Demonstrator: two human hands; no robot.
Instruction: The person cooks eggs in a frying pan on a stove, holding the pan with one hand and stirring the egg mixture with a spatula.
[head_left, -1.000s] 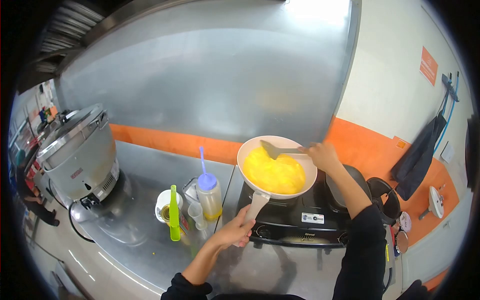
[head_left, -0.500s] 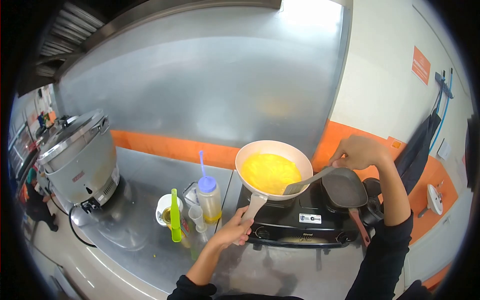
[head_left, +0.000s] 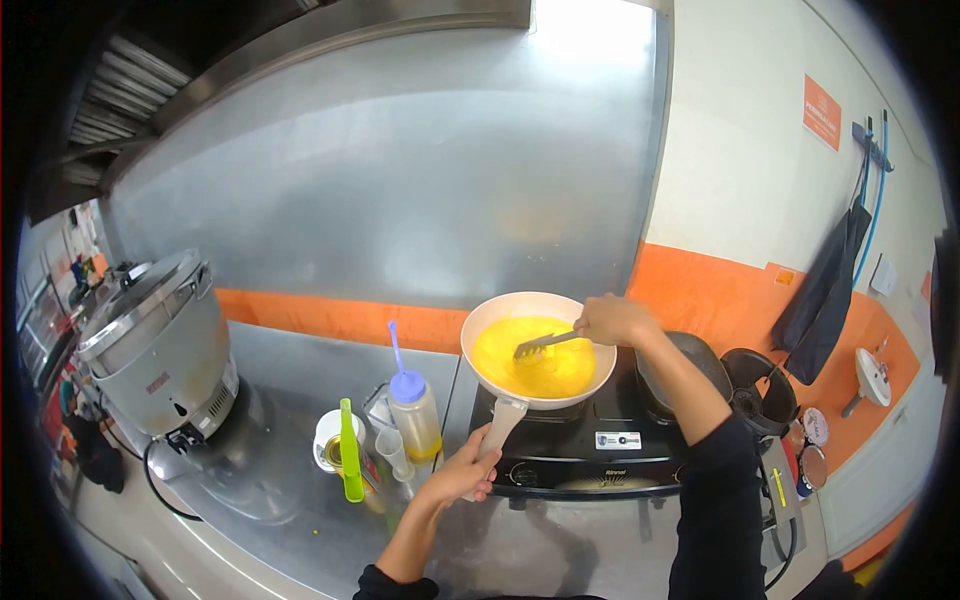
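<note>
My left hand (head_left: 463, 472) is wrapped round the pale handle of a white frying pan (head_left: 478, 377), which sits over the left burner of a black gas stove (head_left: 560, 472). Yellow beaten egg (head_left: 520, 372) spreads over the pan's base. With closed fingers, my right hand (head_left: 617, 322) grips a grey slotted spatula (head_left: 545, 344); its blade dips into the egg near the middle of the pan. A dark square pan (head_left: 685, 362) rests on the right burner, partly hidden behind my right forearm.
Left of the stove stand a squeeze bottle (head_left: 412, 405) with a purple cap, a clear plastic cup (head_left: 393, 452) and a white container (head_left: 328, 435) with a green-handled tool (head_left: 350, 455) across it. A large rice cooker (head_left: 160, 345) is farther left. Dark pots (head_left: 765, 385) sit at the right.
My right hand has moved left and lower over the pan, bringing the spatula from the pan's right edge to the middle of the egg. The left hand keeps its hold on the handle.
</note>
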